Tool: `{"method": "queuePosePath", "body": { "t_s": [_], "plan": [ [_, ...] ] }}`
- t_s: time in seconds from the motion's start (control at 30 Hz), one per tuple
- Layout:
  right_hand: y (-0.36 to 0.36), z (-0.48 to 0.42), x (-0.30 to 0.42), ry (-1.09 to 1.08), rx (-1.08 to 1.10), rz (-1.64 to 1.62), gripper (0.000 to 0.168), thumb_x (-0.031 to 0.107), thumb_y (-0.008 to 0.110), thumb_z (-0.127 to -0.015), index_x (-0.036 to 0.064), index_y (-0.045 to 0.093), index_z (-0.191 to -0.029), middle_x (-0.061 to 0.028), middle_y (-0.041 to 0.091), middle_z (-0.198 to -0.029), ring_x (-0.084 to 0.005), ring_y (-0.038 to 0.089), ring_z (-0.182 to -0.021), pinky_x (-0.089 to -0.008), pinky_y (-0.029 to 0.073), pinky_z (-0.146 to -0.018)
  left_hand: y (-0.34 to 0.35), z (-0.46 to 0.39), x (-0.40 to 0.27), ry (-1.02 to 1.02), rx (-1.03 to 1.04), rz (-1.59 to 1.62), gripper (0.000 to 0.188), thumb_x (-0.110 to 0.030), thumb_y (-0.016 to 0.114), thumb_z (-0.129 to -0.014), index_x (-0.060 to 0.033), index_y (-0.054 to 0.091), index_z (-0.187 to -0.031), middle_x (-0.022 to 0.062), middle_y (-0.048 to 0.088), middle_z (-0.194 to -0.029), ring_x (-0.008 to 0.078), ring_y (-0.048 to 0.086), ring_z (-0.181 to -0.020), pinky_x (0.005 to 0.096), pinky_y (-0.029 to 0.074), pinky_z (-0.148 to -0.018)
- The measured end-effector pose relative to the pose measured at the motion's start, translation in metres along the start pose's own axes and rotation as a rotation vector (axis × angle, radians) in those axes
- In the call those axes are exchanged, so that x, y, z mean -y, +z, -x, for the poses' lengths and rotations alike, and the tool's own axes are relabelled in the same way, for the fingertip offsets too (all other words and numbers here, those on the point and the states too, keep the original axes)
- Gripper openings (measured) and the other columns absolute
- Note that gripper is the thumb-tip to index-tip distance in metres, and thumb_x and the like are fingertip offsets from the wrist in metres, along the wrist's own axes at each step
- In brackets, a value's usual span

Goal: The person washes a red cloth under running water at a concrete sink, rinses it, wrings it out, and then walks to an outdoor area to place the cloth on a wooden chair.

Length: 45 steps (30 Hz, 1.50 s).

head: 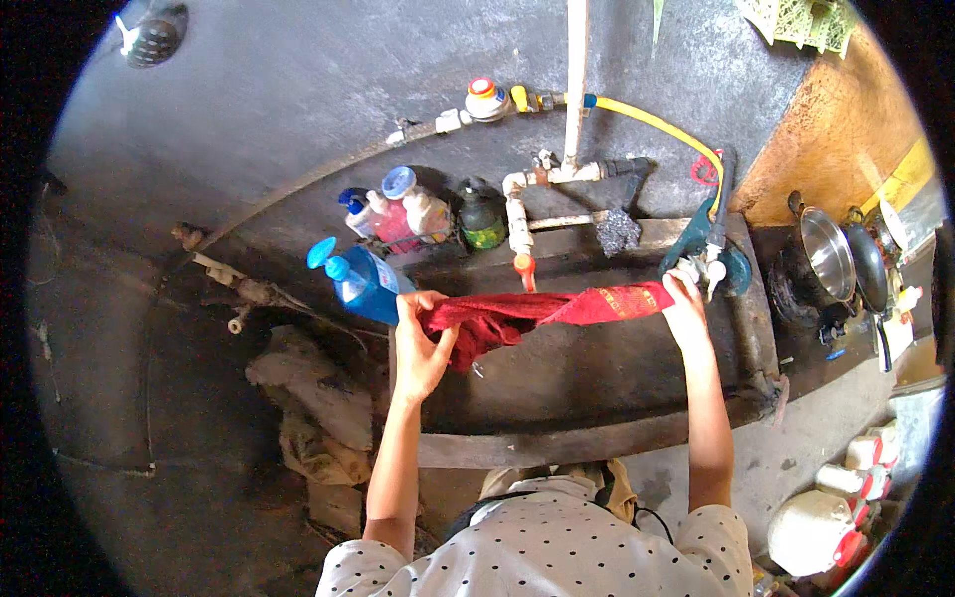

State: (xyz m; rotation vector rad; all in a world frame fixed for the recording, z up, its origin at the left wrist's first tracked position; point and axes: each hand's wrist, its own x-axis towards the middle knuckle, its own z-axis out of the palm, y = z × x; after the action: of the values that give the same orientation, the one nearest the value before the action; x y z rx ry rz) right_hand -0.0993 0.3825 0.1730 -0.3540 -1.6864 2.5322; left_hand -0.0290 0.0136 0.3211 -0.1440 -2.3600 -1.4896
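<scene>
A red cloth (556, 307) with a yellow patterned band near one end is stretched between both hands above a dark sink basin (597, 373). My left hand (423, 347) grips its bunched end, where loose folds hang down. At the other end, my right hand (680, 302) pinches the banded corner, close to a metal tap fitting (701, 272) on the sink's right side. Just beyond my left hand stands a blue pump bottle (365, 287). Behind the cloth, a tap with an orange handle (525, 269) comes down from white pipes.
Several bottles (399, 213) and a dark green bottle (481, 216) line the back ledge beside a metal scourer (618, 232). A yellow hose (656, 119) runs along the wall. Pans (828, 254) stand at right; white jugs (813, 533) sit lower right. Crumpled sacking (321, 403) lies left.
</scene>
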Motion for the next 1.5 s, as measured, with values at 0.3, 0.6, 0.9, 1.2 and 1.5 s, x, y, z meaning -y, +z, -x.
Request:
{"method": "queuePosePath", "body": {
  "t_s": [0.3,0.6,0.9,1.2,1.5],
  "plan": [
    [0.013,0.030,-0.111,0.050,-0.271,-0.567,0.023,0.020,0.061,-0.084,0.008,0.052,-0.101,-0.0027,0.054,-0.100,-0.0130,0.053,-0.089,-0.0268,0.046,-0.074,-0.017,-0.011,-0.032,-0.081,-0.073,0.365,0.034,0.004,0.055,-0.076,-0.0080,0.044,-0.106,0.0032,0.049,-0.099,0.0127,0.045,-0.093,0.0252,0.034,-0.087],
    [0.022,0.072,-0.205,0.229,-0.327,-0.647,0.038,0.013,0.062,-0.081,0.008,0.045,-0.115,-0.0034,0.046,-0.114,-0.0144,0.044,-0.107,-0.0277,0.035,-0.090,0.015,-0.035,-0.104,-0.054,-0.041,0.564,0.023,0.001,0.048,-0.076,-0.0063,0.049,-0.097,0.0021,0.050,-0.083,0.0121,0.049,-0.079,0.0234,0.040,-0.069],
    [0.111,0.107,-0.017,-0.700,0.509,0.555,0.102,0.046,0.076,-0.060,0.006,0.022,-0.137,-0.0224,0.023,-0.138,-0.0336,0.027,-0.126,-0.0437,0.023,-0.104,0.003,-0.050,-0.163,0.042,0.197,0.721,0.031,0.005,0.046,-0.071,-0.0072,0.042,-0.100,0.0034,0.045,-0.079,0.0132,0.045,-0.074,0.0229,0.039,-0.069],
    [0.124,0.086,0.067,-0.285,0.538,0.615,0.027,0.026,0.065,-0.073,0.006,0.061,-0.092,-0.0115,0.063,-0.074,-0.0238,0.063,-0.071,-0.0354,0.047,-0.064,-0.046,-0.040,-0.090,0.038,-0.009,0.522,0.034,0.002,0.048,-0.076,-0.0085,0.042,-0.108,0.0024,0.048,-0.085,0.0117,0.045,-0.081,0.0232,0.036,-0.077],
    [0.128,0.072,0.147,-0.509,0.469,1.198,0.021,0.022,0.064,-0.070,0.006,0.062,-0.083,-0.0142,0.063,-0.079,-0.0304,0.062,-0.079,-0.0364,0.047,-0.067,-0.020,0.057,0.040,-0.295,-0.025,0.458,0.043,-0.012,0.042,-0.093,-0.0091,0.030,-0.134,0.0129,0.053,-0.117,0.0158,0.052,-0.101,0.0264,0.042,-0.084]
  ]
}}
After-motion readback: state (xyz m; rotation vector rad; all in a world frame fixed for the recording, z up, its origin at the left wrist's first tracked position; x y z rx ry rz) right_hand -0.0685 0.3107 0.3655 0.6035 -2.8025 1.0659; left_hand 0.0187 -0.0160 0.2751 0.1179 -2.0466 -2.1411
